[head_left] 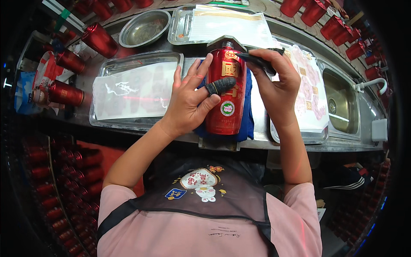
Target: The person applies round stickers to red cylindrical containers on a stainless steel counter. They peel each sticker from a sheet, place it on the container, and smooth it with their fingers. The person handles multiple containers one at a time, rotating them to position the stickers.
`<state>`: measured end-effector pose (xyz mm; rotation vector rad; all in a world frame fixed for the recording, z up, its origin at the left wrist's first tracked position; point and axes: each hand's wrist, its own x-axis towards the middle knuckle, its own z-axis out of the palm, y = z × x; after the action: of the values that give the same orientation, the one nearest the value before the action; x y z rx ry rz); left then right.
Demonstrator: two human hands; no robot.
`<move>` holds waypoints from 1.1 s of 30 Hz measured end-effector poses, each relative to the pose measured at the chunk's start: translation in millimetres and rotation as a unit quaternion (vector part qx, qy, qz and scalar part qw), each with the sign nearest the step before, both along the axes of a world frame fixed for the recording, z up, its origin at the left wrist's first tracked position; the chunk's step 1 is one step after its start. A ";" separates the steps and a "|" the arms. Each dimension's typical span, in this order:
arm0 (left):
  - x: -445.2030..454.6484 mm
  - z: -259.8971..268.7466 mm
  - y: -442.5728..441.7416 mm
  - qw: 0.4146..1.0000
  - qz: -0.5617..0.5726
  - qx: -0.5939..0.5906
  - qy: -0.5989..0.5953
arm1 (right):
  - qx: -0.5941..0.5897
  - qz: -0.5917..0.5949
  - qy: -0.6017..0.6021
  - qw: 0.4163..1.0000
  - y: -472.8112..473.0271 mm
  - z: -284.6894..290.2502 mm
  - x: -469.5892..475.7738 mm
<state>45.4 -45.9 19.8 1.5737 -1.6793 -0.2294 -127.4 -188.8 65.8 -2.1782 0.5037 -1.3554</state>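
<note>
A red glossy bottle (221, 119) with gold characters and a round green-and-white sticker lies on a blue cloth (249, 128), its neck toward a metal bracket (221, 39) at the far end. My left hand (191, 99) rests against the bottle's left side, fingers spread, a dark knitted finger cot (221, 86) on the index finger lying across the gold characters. My right hand (276, 77) pinches a black tool (261, 62), its kind unclear, with the tip at the bottle's upper right near the small gold emblem. The bottle's far left edge is partly hidden by my left fingers.
Left stands a metal tray (96, 123) with white sheets; right, another tray (300, 138) with transparent gold-marked label sheets beside a sink (337, 99). A steel bowl (146, 30) and a tray (179, 25) with striped sheets lie behind. Red bottles (99, 40) surround the counter.
</note>
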 end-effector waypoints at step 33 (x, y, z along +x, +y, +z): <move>-49.0 -14.2 40.2 0.827 -0.015 0.044 0.561 | -0.085 -0.027 0.130 0.987 68.5 10.9 -26.9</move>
<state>-3.6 -5.7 5.6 1.0614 -0.7389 -1.0335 -154.2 -120.3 76.7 -2.5162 0.5651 -1.1831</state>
